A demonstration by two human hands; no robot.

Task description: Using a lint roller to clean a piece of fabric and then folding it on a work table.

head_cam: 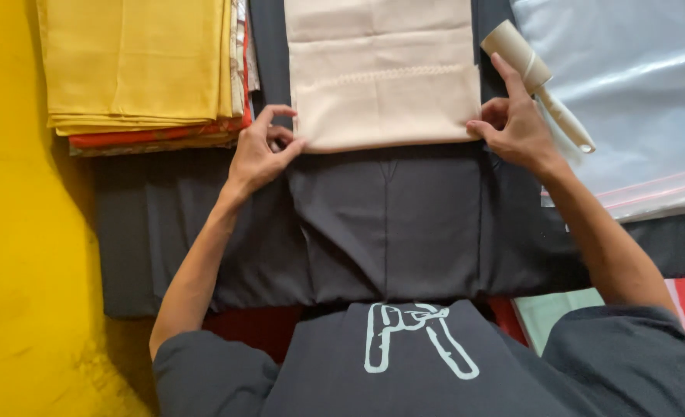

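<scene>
A wide dark grey cloth [389, 224], smooth and creased lengthwise, covers most of the work surface and carries nearly everything else; past its left edge the surface shows bright yellow [10, 232]. On its far middle lies a folded rectangular piece of pale beige fabric [385, 73] with a stitched line across it, its near folded edge running left to right, straight across in front of the person. Both hands meet that near edge at its 2 corners, so neither is closer than the other: the fabric lies directly beyond the fingers of each, away from the body. The left hand [261, 150] pinches the near left corner between thumb and bent fingers, closed narrowly on the fabric. The right hand [512, 123] presses the near right corner with its curled fingers and thumb, while its forefinger stretches out along the right side and touches a lint roller with a cream paper barrel and a white handle [539, 81], which lies slanted just beside the fabric's right edge. Under that roller, at the far right corner, sits a clear plastic bag with a pink zip strip [635, 93]. At the far left corner rests a stack of folded cloths, mustard yellow on top with orange and patterned layers below [138, 66], apart from the left hand.
</scene>
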